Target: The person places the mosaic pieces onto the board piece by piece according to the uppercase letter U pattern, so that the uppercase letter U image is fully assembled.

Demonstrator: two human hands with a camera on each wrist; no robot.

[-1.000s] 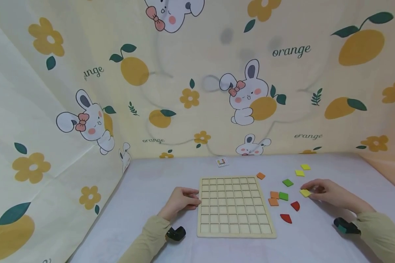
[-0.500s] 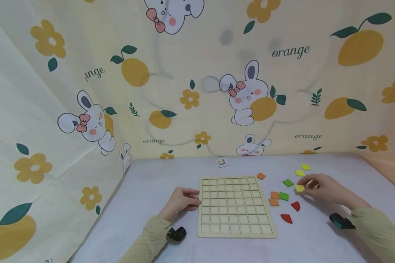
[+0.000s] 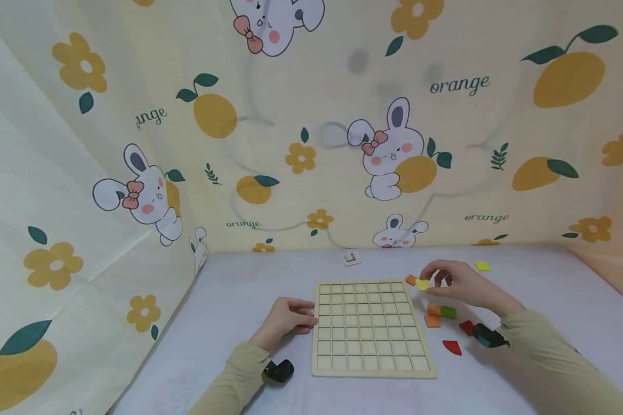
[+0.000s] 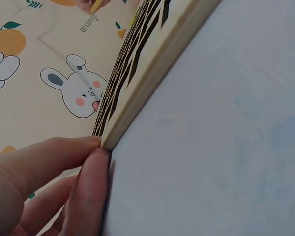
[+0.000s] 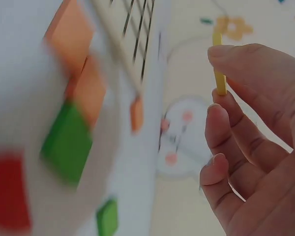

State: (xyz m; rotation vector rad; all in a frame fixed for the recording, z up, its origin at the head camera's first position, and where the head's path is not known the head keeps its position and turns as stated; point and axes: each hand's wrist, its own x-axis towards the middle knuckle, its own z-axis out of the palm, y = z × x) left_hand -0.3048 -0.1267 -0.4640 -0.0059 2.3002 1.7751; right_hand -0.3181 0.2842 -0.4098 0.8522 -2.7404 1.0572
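Observation:
A pale wooden grid board (image 3: pixel 364 373) with rows of square recesses lies flat on the table. My left hand (image 3: pixel 285 317) holds it by its left edge, thumb and forefinger at the rim; the left wrist view shows these fingertips (image 4: pixel 91 142) close together there. My right hand (image 3: pixel 462 285) pinches a thin yellow square tile (image 3: pixel 422 285) between thumb and fingers, raised off the table near the board's far right corner. In the right wrist view the yellow tile (image 5: pixel 220 81) stands edge-on. Just beside it, an orange tile (image 3: pixel 411 279) lies by the board's corner.
Right of the board lie orange tiles (image 3: pixel 432 321), a green tile (image 3: pixel 449 312) and red quarter-round pieces (image 3: pixel 452 347). Another green tile (image 5: pixel 107 218) shows in the right wrist view. A yellow tile (image 3: pixel 482 266) lies farther back. Behind the board is a small patterned card (image 3: pixel 351 258).
My right hand has carried the yellow tile left and away from me, from the right side of the loose pieces to beside the board's far corner. My left hand stays at the board's edge.

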